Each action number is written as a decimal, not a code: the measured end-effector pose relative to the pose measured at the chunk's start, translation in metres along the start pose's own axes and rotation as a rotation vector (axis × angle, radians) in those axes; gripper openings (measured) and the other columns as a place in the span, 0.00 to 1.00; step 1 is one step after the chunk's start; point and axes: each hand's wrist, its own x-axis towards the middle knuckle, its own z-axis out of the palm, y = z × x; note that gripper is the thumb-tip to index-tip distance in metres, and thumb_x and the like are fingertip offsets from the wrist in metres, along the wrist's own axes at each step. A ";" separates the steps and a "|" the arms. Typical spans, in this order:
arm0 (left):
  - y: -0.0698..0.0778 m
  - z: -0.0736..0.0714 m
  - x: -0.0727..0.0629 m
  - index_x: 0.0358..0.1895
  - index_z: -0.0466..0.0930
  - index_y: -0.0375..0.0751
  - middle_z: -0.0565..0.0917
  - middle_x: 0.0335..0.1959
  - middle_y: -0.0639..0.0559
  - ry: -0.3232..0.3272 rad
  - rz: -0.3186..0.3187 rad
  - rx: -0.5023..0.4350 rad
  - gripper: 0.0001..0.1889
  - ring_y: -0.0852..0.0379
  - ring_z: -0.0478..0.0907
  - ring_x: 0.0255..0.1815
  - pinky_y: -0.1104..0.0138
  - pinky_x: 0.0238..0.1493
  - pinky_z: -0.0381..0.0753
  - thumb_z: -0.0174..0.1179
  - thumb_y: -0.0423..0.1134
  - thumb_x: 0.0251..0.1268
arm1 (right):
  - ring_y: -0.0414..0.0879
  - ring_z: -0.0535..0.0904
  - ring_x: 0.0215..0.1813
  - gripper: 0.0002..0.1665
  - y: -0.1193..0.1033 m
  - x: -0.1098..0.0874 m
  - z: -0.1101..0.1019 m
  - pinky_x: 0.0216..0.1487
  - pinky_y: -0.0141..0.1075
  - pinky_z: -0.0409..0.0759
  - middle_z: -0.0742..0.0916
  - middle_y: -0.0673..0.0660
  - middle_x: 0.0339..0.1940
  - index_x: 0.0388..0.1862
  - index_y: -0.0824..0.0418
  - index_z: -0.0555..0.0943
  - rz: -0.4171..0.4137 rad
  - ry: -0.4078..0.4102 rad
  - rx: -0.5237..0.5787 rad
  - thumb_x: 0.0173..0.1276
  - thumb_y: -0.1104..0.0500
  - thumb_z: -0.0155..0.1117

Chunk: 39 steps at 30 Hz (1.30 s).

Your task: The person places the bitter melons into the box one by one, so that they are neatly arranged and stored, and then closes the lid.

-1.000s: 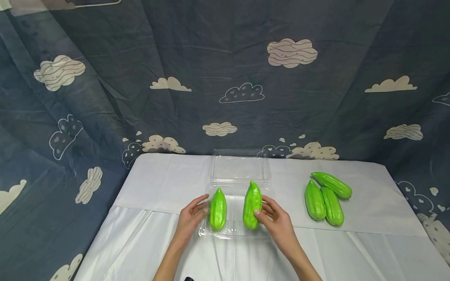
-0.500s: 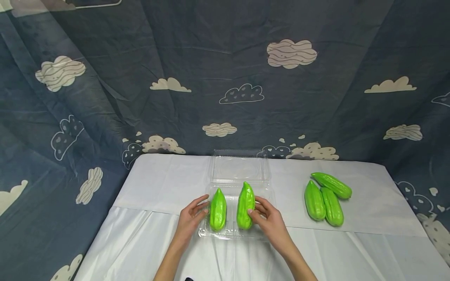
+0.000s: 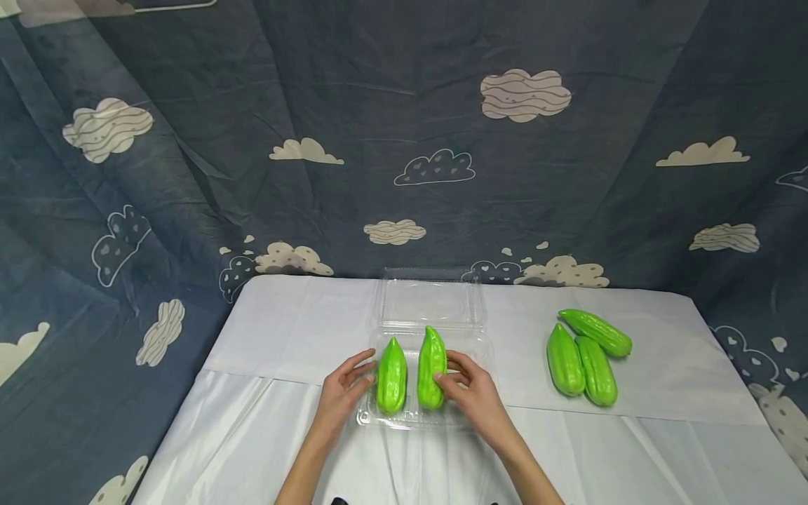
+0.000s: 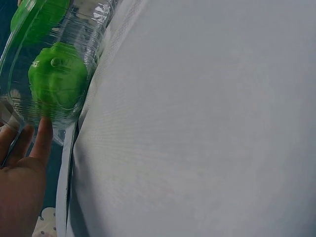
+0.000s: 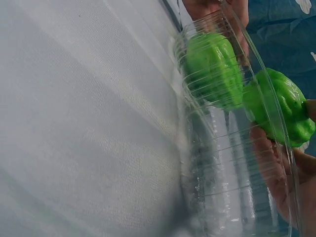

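Note:
A hinged clear plastic box point(image 3: 413, 421) stands with its lid folded back. Inside on the left lies one glossy green bitter melon point(image 3: 391, 376), tip pointing away; the left wrist view shows this melon point(image 4: 57, 76) through the ribbed wall. My left hand point(image 3: 341, 393) is at the box's left side, fairly straight fingers point(image 4: 43, 136) against the wall. My right hand point(image 3: 470, 393) grips a second bitter melon point(image 3: 431, 368) between thumb and fingers, over the box's right half. In the right wrist view, this held melon point(image 5: 279, 106) shows at rim height, beside the lying one.
On the right of the white-covered table point(image 3: 284, 322) three more bitter melons point(image 3: 593, 368) lie close together. The clear lid point(image 3: 432, 301) reaches back towards a dark cloth backdrop point(image 3: 353, 91) printed with clouds.
My right hand has carried its bitter melon left, closer to the one lying in the box. My left hand has stayed at the box's left side.

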 end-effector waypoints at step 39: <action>-0.001 0.000 0.001 0.66 0.73 0.35 0.76 0.62 0.35 -0.008 0.023 0.016 0.25 0.39 0.72 0.65 0.69 0.60 0.72 0.60 0.27 0.64 | 0.48 0.84 0.34 0.29 0.016 0.022 0.016 0.34 0.42 0.86 0.81 0.67 0.47 0.63 0.71 0.73 0.134 -0.096 -0.172 0.69 0.56 0.64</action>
